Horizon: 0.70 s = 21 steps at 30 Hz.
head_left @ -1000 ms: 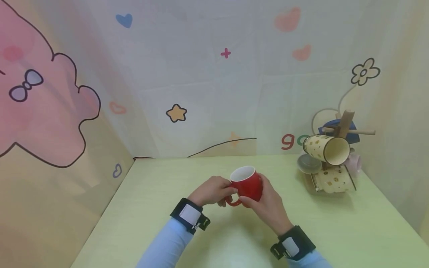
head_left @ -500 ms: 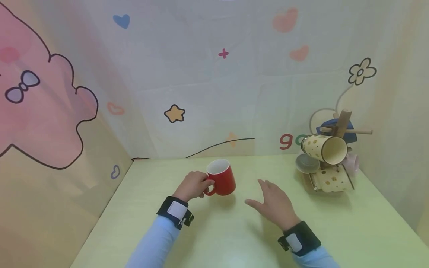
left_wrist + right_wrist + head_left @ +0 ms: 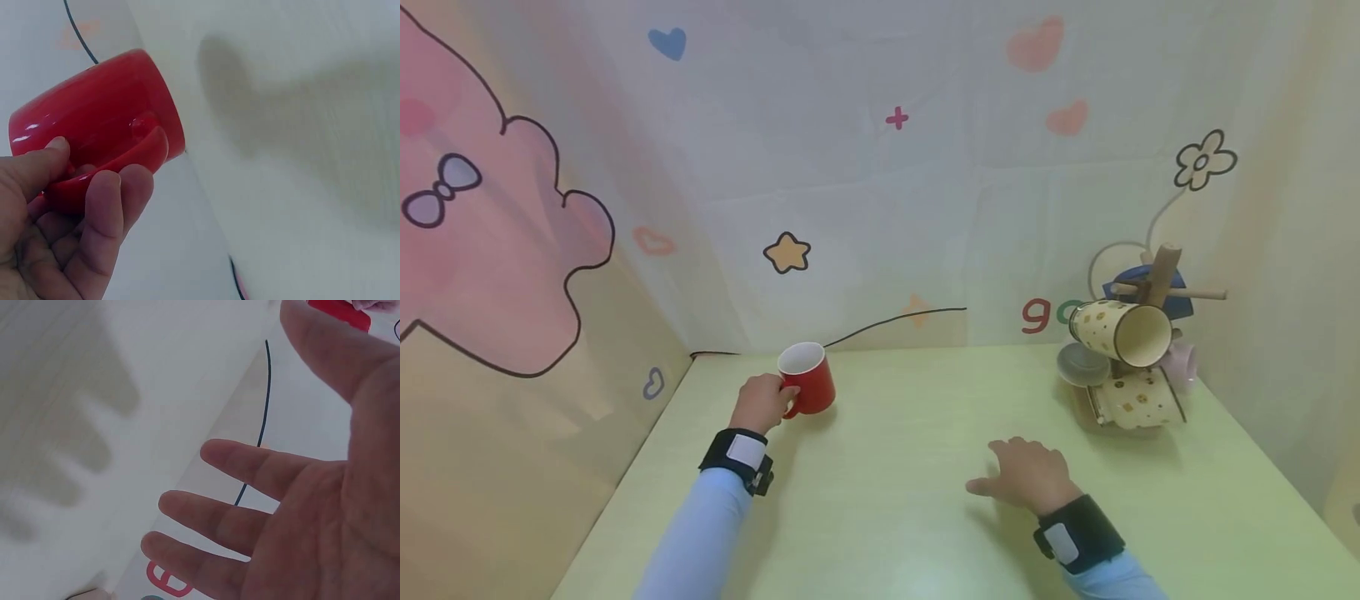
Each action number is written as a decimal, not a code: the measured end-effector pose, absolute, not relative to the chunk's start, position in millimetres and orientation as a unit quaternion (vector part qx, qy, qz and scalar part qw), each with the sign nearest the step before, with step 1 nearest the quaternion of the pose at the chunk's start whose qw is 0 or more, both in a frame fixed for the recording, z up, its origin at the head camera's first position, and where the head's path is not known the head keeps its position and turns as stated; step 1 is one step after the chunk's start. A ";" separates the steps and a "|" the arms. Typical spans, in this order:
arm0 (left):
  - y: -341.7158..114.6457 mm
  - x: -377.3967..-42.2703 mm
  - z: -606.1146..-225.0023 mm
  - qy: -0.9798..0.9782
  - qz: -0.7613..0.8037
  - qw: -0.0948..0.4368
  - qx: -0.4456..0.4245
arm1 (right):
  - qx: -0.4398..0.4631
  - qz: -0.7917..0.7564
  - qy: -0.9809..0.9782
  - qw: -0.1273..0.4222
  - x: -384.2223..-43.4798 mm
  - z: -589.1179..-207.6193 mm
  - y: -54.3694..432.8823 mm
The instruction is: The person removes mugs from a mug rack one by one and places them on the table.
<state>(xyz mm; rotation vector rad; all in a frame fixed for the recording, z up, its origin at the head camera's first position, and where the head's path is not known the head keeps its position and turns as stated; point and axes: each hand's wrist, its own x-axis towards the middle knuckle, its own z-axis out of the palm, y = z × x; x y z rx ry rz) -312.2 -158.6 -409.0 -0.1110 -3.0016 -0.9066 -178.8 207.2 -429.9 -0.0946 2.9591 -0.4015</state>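
The red mug (image 3: pixel 812 385) is well to the left of the wooden rack (image 3: pixel 1163 275), near the far edge of the table (image 3: pixel 887 467). Its mouth faces up, its long axis runs close to upright, and its handle (image 3: pixel 791 409) points left and towards the person. The left hand (image 3: pixel 760 404) pinches that handle, thumb on top and fingers curled in beneath. The right hand (image 3: pixel 1026 475) holds nothing; it hovers nearer the person than the rack and to its left, thumb out and fingers spread.

I count two patterned cups on the rack, an upper one (image 3: pixel 1097 327) with its mouth turned sideways and a lower one (image 3: pixel 1142 400) tipped over, plus one grey cup (image 3: pixel 1082 367) on its left, one pink cup (image 3: pixel 1180 365) on its right and one blue thing (image 3: pixel 1183 287) behind, hard to make out. Each wrist wears a black band.

Only the head view gives the mug's white inside. The left wrist view shows its shadow lying apart from its base; the right wrist view, the open palm.
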 end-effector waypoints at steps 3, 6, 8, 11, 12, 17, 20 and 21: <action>-181.2 -317.0 -412.3 -0.960 -0.278 0.018 -0.016 | -0.030 -0.140 0.986 0.088 -177.4 -428.8 208.3; -202.4 -318.6 -416.5 -0.962 -0.270 0.031 0.005 | -0.029 -0.141 0.985 0.095 -176.6 -427.9 208.8; -214.5 -318.6 -418.5 -0.962 -0.269 0.038 0.022 | -0.027 -0.141 0.985 0.098 -175.9 -428.0 208.9; -231.5 -319.2 -421.2 -0.963 -0.263 0.049 0.039 | -0.026 -0.144 0.984 0.098 -174.8 -428.2 208.7; -237.0 -319.4 -421.3 -0.963 -0.260 0.052 0.041 | -0.027 -0.144 0.984 0.097 -174.4 -428.0 208.5; -266.1 -319.5 -426.3 -0.972 -0.220 0.075 0.023 | -0.027 -0.146 0.984 0.094 -174.0 -427.8 208.0; -281.5 -319.3 -432.8 -0.976 -0.202 0.082 0.017 | -0.023 -0.147 0.984 0.097 -173.8 -428.3 208.3; -285.3 -319.1 -434.6 -0.977 -0.198 0.082 0.016 | -0.022 -0.148 0.984 0.097 -173.6 -428.6 208.5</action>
